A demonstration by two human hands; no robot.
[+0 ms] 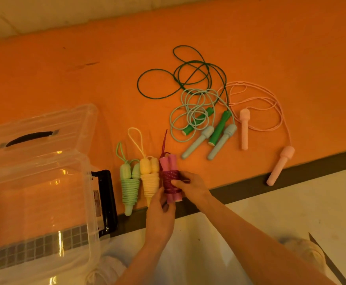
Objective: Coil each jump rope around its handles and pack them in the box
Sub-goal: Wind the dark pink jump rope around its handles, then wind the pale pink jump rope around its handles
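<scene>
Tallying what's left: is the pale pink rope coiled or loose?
Loose: the pale pink rope lies spread on the orange surface, handles apart.

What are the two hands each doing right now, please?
Left hand: grips the lower end of the magenta coiled rope bundle.
Right hand: pinches the same bundle at its coils.

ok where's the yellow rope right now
In the head view the coiled yellow rope lies on the orange mat, between the coiled green rope and the pink rope both hands hold.
</scene>
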